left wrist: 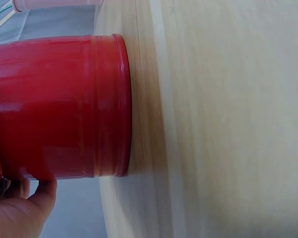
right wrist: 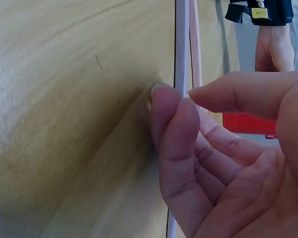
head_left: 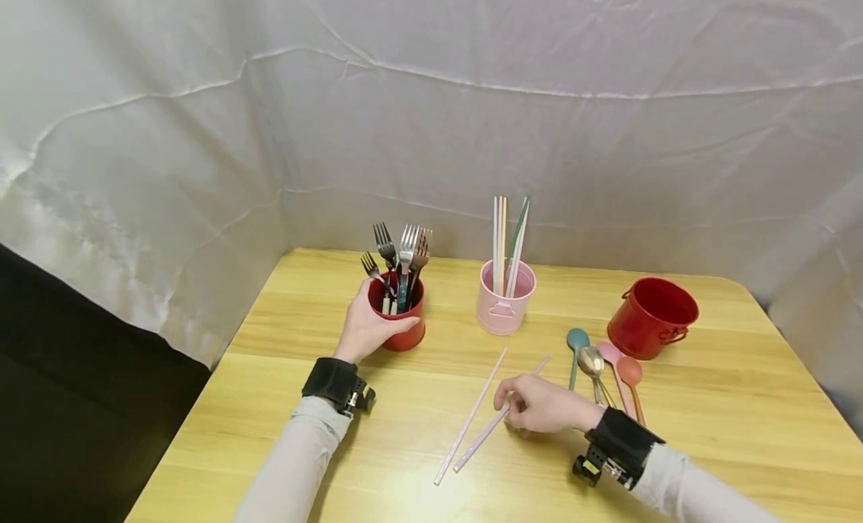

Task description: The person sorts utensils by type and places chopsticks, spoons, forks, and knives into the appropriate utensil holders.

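My left hand (head_left: 367, 330) grips a small red metal bucket (head_left: 407, 338), its thumb across the front and its fingers round the far left side. Several forks (head_left: 407, 246) stand in that bucket, tines up. In the left wrist view the bucket (left wrist: 54, 109) rests upright on the wood. My right hand (head_left: 542, 404) is low over the table, fingers curled, thumb and fingertips pinching a lavender chopstick (head_left: 480, 438) near its middle. Beside it, to the left, lies a pink chopstick (head_left: 470, 418). The right wrist view shows the fingertips right at the lavender chopstick (right wrist: 181, 44).
A pink bucket (head_left: 500, 318) with several upright chopsticks (head_left: 500, 242) stands behind, between my hands. At the right is a second red bucket (head_left: 643, 330). Several spoons (head_left: 591, 361) lie in front of it, close to my right wrist. Grey fabric (head_left: 431, 148) hangs behind the table.
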The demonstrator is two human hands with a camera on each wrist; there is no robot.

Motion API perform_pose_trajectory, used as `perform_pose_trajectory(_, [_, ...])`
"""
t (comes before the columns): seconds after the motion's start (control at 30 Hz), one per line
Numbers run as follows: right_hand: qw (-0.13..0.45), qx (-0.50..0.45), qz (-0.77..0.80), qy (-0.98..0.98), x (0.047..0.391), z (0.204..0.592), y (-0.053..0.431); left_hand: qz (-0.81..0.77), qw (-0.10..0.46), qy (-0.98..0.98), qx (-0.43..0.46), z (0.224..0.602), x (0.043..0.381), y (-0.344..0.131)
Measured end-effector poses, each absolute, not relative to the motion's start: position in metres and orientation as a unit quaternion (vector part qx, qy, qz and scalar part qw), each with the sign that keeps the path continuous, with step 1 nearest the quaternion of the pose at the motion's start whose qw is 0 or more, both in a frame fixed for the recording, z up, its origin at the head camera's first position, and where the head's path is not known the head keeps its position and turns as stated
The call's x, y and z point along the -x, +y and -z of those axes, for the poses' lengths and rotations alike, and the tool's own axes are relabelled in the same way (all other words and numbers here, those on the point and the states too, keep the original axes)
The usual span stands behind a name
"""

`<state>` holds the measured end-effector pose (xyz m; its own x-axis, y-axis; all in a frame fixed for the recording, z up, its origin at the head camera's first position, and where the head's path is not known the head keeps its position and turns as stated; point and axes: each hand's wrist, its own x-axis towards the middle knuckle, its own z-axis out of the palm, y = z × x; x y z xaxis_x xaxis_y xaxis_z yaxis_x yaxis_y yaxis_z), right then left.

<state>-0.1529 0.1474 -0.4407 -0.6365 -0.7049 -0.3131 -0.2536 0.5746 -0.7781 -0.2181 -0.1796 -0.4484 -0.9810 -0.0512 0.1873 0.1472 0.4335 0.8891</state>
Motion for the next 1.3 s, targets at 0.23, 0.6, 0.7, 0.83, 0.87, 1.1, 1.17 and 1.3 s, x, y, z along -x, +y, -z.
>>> perform_pose_trajectory(0.23, [0.301, 0.280, 0.323, 0.852, 0.150, 0.443, 0.146, 0.532, 0.087, -0.842, 0.028, 0.446, 0.217, -0.177])
perform_pose_trajectory(0.6, [0.288, 0.274, 0.296, 0.868, 0.145, 0.447, 0.145, 0.539, 0.081, -0.838, 0.023, 0.451, 0.215, -0.176])
perform_pose_trajectory(0.7, [0.289, 0.274, 0.287, 0.872, 0.144, 0.449, 0.145, 0.536, 0.080, -0.840, 0.023, 0.451, 0.214, -0.177])
perform_pose_trajectory(0.83, [0.276, 0.281, 0.276, 0.877, 0.144, 0.450, 0.144, 0.536, 0.080, -0.840, 0.022, 0.451, 0.214, -0.180])
perform_pose_trajectory(0.87, [0.266, 0.289, 0.269, 0.879, 0.145, 0.450, 0.144, 0.536, 0.082, -0.840, 0.024, 0.451, 0.214, -0.180])
perform_pose_trajectory(1.1, [0.176, 0.349, 0.236, 0.890, 0.149, 0.452, 0.147, 0.535, 0.091, -0.839, 0.029, 0.450, 0.216, -0.181])
perform_pose_trajectory(1.17, [0.161, 0.347, 0.233, 0.894, 0.149, 0.452, 0.147, 0.531, 0.093, -0.841, 0.031, 0.450, 0.217, -0.181])
perform_pose_trajectory(1.3, [0.127, 0.326, 0.221, 0.910, 0.145, 0.451, 0.148, 0.530, 0.095, -0.842, 0.032, 0.450, 0.219, -0.180])
